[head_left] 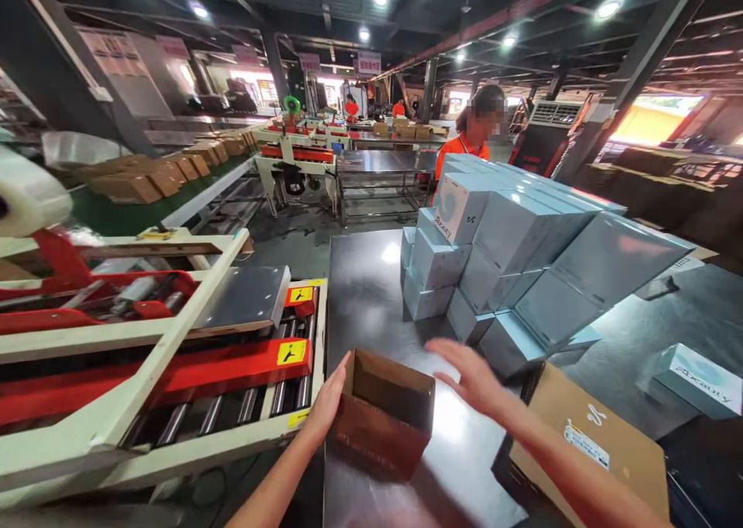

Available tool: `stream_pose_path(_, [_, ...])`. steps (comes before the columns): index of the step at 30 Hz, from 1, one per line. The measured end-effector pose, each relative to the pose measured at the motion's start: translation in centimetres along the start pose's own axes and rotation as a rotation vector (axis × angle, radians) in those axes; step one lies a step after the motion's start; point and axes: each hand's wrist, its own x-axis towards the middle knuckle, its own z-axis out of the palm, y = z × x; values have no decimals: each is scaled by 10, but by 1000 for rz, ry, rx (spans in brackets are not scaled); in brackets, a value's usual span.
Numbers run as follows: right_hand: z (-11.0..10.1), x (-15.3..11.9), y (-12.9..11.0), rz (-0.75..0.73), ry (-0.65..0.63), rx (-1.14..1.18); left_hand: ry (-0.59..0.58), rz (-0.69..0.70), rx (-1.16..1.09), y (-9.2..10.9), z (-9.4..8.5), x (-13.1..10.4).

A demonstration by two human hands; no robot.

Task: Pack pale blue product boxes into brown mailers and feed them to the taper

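A small brown cardboard box (383, 435) stands on the metal table with its top uncovered and its inside visible. My left hand (328, 404) lies flat along the box's left wall, fingers stretched out. To the right of the box, apart from it, my right hand (473, 377) hovers with its fingers spread and slightly blurred. Beyond that hand rises a stack of pale blue boxes (516, 234), some with lettering. A larger brown carton (586, 435) with a white label lies under my right forearm, which covers part of it.
On the left, a taping machine with a red-edged roller conveyor (249, 412) borders the metal table (368, 280). One pale blue box (700, 381) lies far right. Behind the stack is a person in an orange shirt (464, 147). Brown cartons (156, 176) line a belt further back.
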Motion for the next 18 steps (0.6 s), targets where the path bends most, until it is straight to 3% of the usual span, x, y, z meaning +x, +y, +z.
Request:
stream_pose_path(2, [-69,37,36,174,463,-216,8,-1,6,-7,3,-1])
stream_pose_path(3, [-104,57,53,283,644,-324,18,-5,1,-14,3,-3])
stream_pose_path(4, [-136,75,67,386,744,-404,29,-8,-7,-22,2,-6])
stream_pose_path(6, [-182,104,85,563,789,-494,50,-13,-42,-40,1,-15])
stream_pose_path(8, [-199,120,90,641,735,-516,76,-9,-82,-57,0,-25])
stream_pose_path(10, [-195,123,85,605,739,-482,102,5,-99,-66,3,-33])
stream_pose_path(13, [-165,104,62,393,911,-341,122,17,-78,-62,14,-38])
stream_pose_path(15, [-132,78,38,249,1003,-155,114,14,-63,-48,23,-39])
stream_pose_path(18, [-61,31,-4,229,943,216,99,53,-47,-30,33,-35])
